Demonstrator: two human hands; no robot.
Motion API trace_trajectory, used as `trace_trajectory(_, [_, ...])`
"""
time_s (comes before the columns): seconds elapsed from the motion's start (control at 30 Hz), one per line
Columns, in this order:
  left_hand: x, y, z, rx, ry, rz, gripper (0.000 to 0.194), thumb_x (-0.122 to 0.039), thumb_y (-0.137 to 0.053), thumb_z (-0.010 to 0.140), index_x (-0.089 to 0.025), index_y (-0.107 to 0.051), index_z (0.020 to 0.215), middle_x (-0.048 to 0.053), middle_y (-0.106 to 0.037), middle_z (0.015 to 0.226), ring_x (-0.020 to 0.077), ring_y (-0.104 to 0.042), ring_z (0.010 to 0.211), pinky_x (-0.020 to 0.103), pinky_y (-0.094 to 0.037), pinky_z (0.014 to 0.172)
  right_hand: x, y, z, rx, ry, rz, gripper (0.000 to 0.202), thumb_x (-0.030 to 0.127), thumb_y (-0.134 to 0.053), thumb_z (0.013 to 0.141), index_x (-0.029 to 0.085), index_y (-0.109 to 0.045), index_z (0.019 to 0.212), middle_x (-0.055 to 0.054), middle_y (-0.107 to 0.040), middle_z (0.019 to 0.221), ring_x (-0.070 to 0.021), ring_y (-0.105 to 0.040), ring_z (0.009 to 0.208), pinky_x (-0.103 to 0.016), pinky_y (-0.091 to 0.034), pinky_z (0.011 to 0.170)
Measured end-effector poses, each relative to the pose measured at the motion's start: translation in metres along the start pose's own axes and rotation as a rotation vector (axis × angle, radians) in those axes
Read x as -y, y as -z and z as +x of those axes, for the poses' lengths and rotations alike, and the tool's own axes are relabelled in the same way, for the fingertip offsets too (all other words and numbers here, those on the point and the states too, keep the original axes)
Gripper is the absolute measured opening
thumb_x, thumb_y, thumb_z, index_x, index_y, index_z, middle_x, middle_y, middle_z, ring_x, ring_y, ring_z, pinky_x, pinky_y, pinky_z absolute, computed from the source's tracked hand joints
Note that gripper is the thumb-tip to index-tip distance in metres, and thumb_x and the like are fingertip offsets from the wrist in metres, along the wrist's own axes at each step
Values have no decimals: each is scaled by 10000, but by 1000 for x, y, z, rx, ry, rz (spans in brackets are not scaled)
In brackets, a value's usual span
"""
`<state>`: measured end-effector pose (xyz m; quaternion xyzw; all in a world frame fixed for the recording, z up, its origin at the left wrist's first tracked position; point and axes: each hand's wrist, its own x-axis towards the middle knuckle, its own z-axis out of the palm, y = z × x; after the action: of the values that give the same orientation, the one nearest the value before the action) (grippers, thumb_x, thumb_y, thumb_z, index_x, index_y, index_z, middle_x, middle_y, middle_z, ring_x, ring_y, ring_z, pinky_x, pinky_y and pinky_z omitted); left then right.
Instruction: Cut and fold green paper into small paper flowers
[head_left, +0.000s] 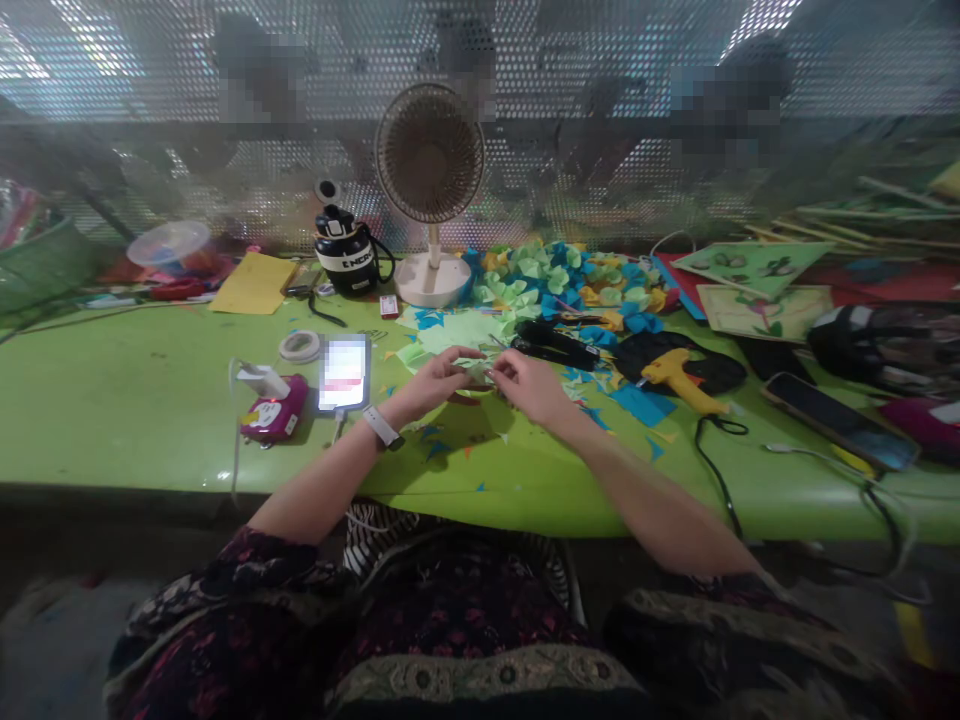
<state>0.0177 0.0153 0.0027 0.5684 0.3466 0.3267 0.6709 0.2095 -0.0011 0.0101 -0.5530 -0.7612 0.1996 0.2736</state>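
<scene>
"Head view, grip status?"
"Small pale-green paper piece (478, 372), near-left of the long black stapler (556, 344). My left hand (435, 385) loosely cups it, right hand (531, 385) pinches it. Probably shaping; next calls for light, steady fingertips."

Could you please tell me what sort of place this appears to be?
It looks like a craft workspace, judging by the yellow glue gun and the heap of green, blue and yellow paper shapes on the green table.
</scene>
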Motion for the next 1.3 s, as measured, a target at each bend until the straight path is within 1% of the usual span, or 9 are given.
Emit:
trace_trajectory(0.17, [1,-1,0,-55,0,-35,299,-234,-681,853,-147,-519,1089,81,-724,905,188,-720,872,323,-582,750,-1,-4,-1,3,8,54,133,328,-552,876,205,-601,861,-38,-687,760,-191,-633,699,-291,-429,655])
trace_trajectory(0.3, [5,2,3,-67,18,-50,310,-209,-709,837,-150,-517,1073,40,-724,813,166,-723,825,302,-580,736,-2,-5,0,2,15,97,146,346,-566,872,205,-598,853,-38,-688,779,-181,-636,697,-287,-439,654])
trace_trajectory(0.5, [1,2,2,-108,1,-61,328,-123,-670,852,-144,-522,1143,18,-711,756,167,-725,848,316,-579,778,-6,-3,4,-179,-57,19,320,485,-646,816,190,-590,927,-90,-691,961,-179,-615,707,-308,-449,663])
trace_trajectory(0.67, [0,3,2,-109,-5,-58,327,-126,-673,853,-137,-532,1148,30,-721,783,157,-724,844,312,-579,785,-5,-2,3,12,-76,182,374,576,-574,850,203,-557,832,-32,-663,702,-168,-601,587,-299,-457,592])
trace_trajectory(0.77, [1,6,4,-103,64,-33,267,-186,-698,847,-133,-577,1079,52,-734,813,149,-723,778,312,-582,745,-2,-2,2,46,-116,265,417,618,-577,832,207,-532,780,-9,-625,612,-151,-574,507,-292,-462,548])
trace_trajectory(0.83, [1,8,5,-102,136,7,182,-250,-695,856,-120,-615,956,82,-744,846,135,-716,711,293,-577,701,-1,-1,2,55,-141,293,434,632,-598,811,209,-522,757,-8,-620,599,-144,-566,490,-289,-468,531])
trace_trajectory(0.97, [-1,10,5,-107,205,64,204,-288,-704,846,-111,-625,781,89,-744,788,123,-706,644,233,-552,617,0,-1,3,77,-165,337,427,614,-637,792,205,-525,741,-6,-611,579,-136,-558,475,-289,-485,522])
trace_trajectory(1.17, [-5,12,5,-137,191,67,178,-241,-705,844,-106,-635,751,86,-742,737,110,-692,603,234,-558,627,-6,-4,6,104,-133,510,410,547,-721,741,196,-562,882,-26,-656,732,-158,-622,610,-322,-544,610])
trace_trajectory(1.3, [-3,16,5,-109,181,65,211,-282,-742,811,-107,-636,760,100,-749,760,119,-697,633,249,-566,651,-11,-6,8,110,-109,506,383,443,-725,759,188,-556,989,5,-617,712,-159,-625,615,-350,-547,672])
